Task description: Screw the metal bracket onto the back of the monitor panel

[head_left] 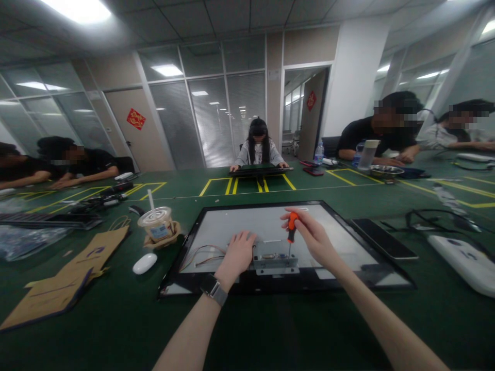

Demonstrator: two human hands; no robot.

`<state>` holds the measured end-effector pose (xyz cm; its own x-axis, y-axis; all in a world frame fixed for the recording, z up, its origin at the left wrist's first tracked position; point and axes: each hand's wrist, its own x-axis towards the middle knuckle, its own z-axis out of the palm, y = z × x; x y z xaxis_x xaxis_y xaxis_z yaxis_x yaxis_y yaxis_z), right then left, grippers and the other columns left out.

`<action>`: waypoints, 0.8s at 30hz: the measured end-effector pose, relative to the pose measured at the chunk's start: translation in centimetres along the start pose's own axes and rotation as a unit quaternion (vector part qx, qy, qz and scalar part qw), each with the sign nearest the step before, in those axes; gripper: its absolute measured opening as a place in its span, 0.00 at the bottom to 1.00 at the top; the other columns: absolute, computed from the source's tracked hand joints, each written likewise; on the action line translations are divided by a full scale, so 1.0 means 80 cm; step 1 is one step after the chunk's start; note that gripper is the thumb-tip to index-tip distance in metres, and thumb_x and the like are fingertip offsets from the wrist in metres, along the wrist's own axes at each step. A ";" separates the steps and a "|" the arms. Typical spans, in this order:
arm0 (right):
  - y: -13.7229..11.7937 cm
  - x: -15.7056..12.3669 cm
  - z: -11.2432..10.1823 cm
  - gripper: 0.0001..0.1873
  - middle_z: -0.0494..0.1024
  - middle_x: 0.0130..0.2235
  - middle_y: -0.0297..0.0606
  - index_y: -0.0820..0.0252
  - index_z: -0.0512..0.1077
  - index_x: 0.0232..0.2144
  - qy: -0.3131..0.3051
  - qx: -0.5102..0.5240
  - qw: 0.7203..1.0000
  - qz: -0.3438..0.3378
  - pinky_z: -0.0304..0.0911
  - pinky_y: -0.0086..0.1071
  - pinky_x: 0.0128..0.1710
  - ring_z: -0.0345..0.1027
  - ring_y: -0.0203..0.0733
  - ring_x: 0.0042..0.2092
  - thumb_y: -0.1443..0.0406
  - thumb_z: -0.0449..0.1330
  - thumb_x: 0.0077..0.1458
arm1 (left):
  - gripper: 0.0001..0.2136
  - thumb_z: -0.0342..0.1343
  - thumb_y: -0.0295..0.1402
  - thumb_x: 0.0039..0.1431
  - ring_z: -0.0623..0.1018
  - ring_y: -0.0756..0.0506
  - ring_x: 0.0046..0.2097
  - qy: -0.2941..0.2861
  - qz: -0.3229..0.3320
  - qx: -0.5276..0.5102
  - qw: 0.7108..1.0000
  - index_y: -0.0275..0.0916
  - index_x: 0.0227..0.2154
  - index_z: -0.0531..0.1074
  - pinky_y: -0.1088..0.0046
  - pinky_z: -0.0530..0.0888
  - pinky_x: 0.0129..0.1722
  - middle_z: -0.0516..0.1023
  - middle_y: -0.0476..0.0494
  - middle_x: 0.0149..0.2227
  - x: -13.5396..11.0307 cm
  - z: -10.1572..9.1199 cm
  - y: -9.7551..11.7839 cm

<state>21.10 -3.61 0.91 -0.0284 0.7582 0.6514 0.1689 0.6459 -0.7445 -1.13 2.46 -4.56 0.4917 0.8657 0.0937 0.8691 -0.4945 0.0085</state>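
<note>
Right hand (313, 237) is gripping the screwdriver (292, 229) upright over the metal bracket (276, 264); left hand (237, 252) is resting just left of the grip, blocking that side. Loose wires (201, 255) are lying farther left on the panel (348, 242). Bare panel is lying open right of the grip and beyond it. Phone (382, 238) is lying well right, off the panel; cup (157, 224) and mouse (144, 263) are sitting well left.

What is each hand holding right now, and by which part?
Right hand grips the screwdriver by its orange handle. Left hand holds nothing; it rests on the panel.
</note>
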 end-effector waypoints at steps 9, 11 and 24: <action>0.000 0.001 0.001 0.12 0.73 0.34 0.37 0.53 0.77 0.41 0.074 -0.102 0.991 -0.048 0.70 0.40 0.39 0.69 0.43 0.35 0.55 0.64 0.57 | 0.24 0.38 0.23 0.66 0.64 0.39 0.65 0.007 0.002 0.001 1.000 0.38 0.63 0.61 0.56 0.62 0.63 0.62 0.35 0.66 0.002 0.005 -0.002; -0.003 0.000 0.002 0.12 0.72 0.35 0.38 0.53 0.77 0.41 0.064 -0.091 0.993 -0.047 0.69 0.38 0.37 0.69 0.43 0.35 0.55 0.60 0.60 | 0.24 0.39 0.22 0.65 0.64 0.39 0.65 0.007 0.002 0.001 1.000 0.38 0.63 0.61 0.57 0.62 0.62 0.62 0.35 0.65 0.001 0.004 -0.001; 0.002 0.002 0.000 0.09 0.71 0.35 0.38 0.53 0.77 0.33 0.118 -0.060 0.991 -0.028 0.71 0.38 0.36 0.68 0.43 0.36 0.56 0.65 0.55 | 0.25 0.39 0.22 0.65 0.64 0.38 0.65 0.005 0.007 0.000 1.000 0.38 0.63 0.61 0.56 0.61 0.63 0.63 0.36 0.65 0.002 0.006 -0.003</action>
<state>21.12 -3.41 0.93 0.1882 0.6700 0.7181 0.2906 0.6605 -0.6923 -1.22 2.77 -4.99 0.5038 0.8577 0.1029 0.8619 -0.5071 0.0067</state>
